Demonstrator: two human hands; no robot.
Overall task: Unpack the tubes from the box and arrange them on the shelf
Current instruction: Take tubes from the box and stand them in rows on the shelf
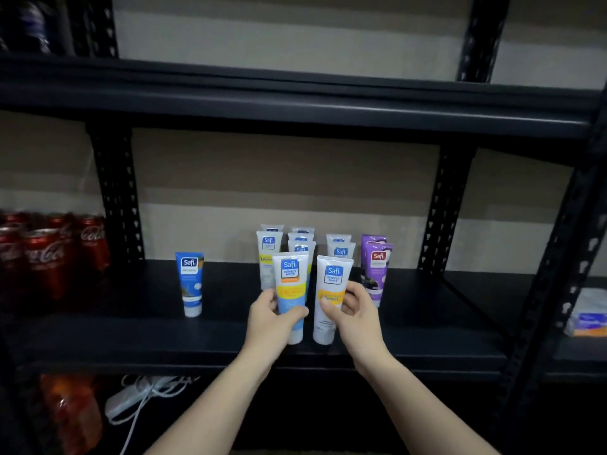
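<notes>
My left hand [270, 315] grips a pale blue and white Safi tube with a yellow band [290, 284], cap down near the black shelf [131, 326]. Beside it my right hand [353, 305] holds a white Safi tube with a yellow band [331, 284], upright at the shelf's front. Behind them stand several white tubes in rows [270, 247], and two purple tubes [377, 264] stand to the right. A lone dark blue tube [190, 282] stands apart on the left. No box is in view.
Red cola cans [49, 254] fill the neighbouring bay at left. Black perforated uprights [115, 192] [443, 208] frame the bay, with another shelf board overhead [295, 103]. A white packet [588, 320] lies on the right bay. White cable [144, 399] and an orange bottle [72, 412] sit below.
</notes>
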